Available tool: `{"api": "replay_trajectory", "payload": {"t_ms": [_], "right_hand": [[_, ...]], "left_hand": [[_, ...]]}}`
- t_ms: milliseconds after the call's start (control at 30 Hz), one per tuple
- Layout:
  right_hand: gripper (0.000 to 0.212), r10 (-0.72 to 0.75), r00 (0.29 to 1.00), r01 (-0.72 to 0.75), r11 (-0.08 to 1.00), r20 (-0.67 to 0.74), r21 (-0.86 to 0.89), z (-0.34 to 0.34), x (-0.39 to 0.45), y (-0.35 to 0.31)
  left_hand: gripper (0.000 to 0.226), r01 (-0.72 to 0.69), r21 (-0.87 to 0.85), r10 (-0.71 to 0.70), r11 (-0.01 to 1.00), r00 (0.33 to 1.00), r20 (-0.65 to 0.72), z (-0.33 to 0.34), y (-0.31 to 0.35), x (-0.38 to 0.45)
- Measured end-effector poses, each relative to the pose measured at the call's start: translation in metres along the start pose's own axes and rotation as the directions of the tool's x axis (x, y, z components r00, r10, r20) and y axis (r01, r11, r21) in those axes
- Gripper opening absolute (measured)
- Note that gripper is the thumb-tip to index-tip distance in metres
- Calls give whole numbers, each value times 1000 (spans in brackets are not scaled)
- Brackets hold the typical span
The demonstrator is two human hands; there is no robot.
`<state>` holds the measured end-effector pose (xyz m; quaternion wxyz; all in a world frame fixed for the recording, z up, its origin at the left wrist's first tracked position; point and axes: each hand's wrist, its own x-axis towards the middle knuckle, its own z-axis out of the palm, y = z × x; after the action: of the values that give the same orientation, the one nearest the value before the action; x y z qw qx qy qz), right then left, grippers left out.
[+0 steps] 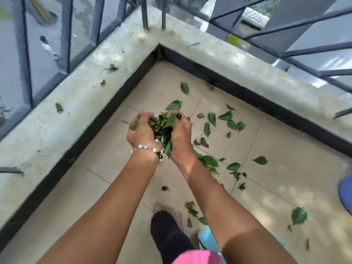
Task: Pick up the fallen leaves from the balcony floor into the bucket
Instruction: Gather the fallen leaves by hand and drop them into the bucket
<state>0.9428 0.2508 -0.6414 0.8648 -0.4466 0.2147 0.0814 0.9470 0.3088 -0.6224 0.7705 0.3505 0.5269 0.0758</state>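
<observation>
Here the left hand and the right hand press together at the centre of the frame, fingers curled around a bunch of leaves, probably so that none slips out. More loose leaves lie on the balcony floor to the right. A blue object at the right edge may be the bucket; its contents are not visible.

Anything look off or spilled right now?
Yes. Leaves lie scattered over the floor tiles, and bits sit up on the ledge. One leaf dangles from the bunch between left hand and right hand.
</observation>
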Motion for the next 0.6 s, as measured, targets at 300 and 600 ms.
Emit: {"api": "replay_trajectory", "payload": {"t_ms": [300, 600], "right_hand": [[21, -28, 953, 51, 996, -301, 70, 36, -157, -173], [12, -32, 829, 185, 958, -558, 220, -12, -324, -323]], "left_hand": [[24, -19, 129, -5, 991, 983, 181, 16, 67, -231], [18, -21, 295, -95, 955, 923, 372, 16, 46, -462]]}}
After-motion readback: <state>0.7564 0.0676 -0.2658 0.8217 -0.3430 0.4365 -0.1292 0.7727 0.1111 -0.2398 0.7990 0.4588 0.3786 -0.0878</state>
